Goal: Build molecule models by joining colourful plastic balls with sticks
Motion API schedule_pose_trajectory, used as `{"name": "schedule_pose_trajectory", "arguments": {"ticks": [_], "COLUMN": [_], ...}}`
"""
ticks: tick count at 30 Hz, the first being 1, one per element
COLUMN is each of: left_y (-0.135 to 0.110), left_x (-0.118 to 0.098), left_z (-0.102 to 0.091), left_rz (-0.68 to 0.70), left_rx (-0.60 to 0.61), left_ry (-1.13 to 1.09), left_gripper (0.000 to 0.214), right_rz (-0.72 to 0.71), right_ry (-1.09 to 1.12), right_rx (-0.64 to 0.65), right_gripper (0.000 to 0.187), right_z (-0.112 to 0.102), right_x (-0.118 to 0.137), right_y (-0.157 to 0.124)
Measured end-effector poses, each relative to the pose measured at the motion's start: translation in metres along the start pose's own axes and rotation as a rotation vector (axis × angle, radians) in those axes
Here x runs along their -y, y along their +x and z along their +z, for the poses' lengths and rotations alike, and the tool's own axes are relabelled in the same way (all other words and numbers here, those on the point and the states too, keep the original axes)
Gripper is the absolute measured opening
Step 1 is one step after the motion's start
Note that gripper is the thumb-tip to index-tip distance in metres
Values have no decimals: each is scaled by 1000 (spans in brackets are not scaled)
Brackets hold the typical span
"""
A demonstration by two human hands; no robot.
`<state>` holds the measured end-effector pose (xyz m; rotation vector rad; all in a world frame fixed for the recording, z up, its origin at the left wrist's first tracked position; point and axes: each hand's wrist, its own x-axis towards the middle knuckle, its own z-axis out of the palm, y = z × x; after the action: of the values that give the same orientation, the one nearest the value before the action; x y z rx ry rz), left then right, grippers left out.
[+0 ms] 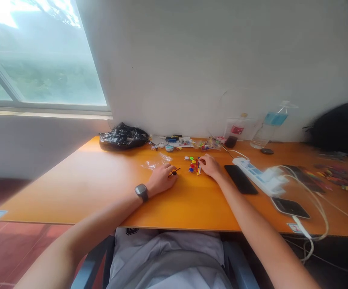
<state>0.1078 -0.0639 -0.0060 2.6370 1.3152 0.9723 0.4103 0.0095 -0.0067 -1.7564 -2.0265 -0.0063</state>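
Observation:
Resting low over the orange desk (pixel 101 180), my left hand (pixel 162 178), with a black watch (pixel 141 192) at its wrist, is closed around a small black plastic piece (pixel 174 173) with a thin pointed stem. To its right lies a small group of coloured plastic pieces (pixel 191 167): red, blue, yellow, green and white discs and short sticks. My right hand (pixel 210 165) is at the right edge of this group, its fingertips pinched at the thin sticks (pixel 198 166). Whether a stick is between those fingertips is too small to tell.
Clear plastic wrapping (pixel 157 161) lies beyond my left hand. A black plastic bag (pixel 123 137) and small parts line the wall. Rightward are a dark phone (pixel 240 179), a white power strip (pixel 252 171) with cables, another phone (pixel 290 207), a bottle (pixel 261 134) and a black backpack (pixel 339 128).

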Motion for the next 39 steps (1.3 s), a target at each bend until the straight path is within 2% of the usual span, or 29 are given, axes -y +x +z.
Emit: {"name": "schedule_pose_trajectory", "arguments": {"ticks": [8, 11, 15, 19, 28, 33, 39], "left_y": [0, 0, 0, 0, -1, -1, 0], "left_x": [5, 8, 10, 13, 16, 16, 14], "left_z": [0, 2, 3, 3, 6, 5, 4], "left_rz": [37, 74, 193, 226, 240, 239, 240], "left_rx": [12, 28, 90, 139, 140, 138, 137], "left_ry": [-52, -87, -121, -123, -160, -160, -154], "left_gripper": [23, 27, 38, 30, 29, 28, 29], "right_rz": [-19, -76, -170, -216, -109, -131, -101], "right_ry": [12, 68, 150, 203, 427, 551, 678], "right_rx": [-29, -141, -316, -347, -39, 19, 226], "right_gripper": [16, 16, 15, 16, 12, 21, 28], "right_z": [-1, -7, -19, -24, -17, -23, -23], "right_x": [0, 4, 15, 27, 38, 43, 50], "right_y": [0, 1, 0, -5, -17, -20, -25]}}
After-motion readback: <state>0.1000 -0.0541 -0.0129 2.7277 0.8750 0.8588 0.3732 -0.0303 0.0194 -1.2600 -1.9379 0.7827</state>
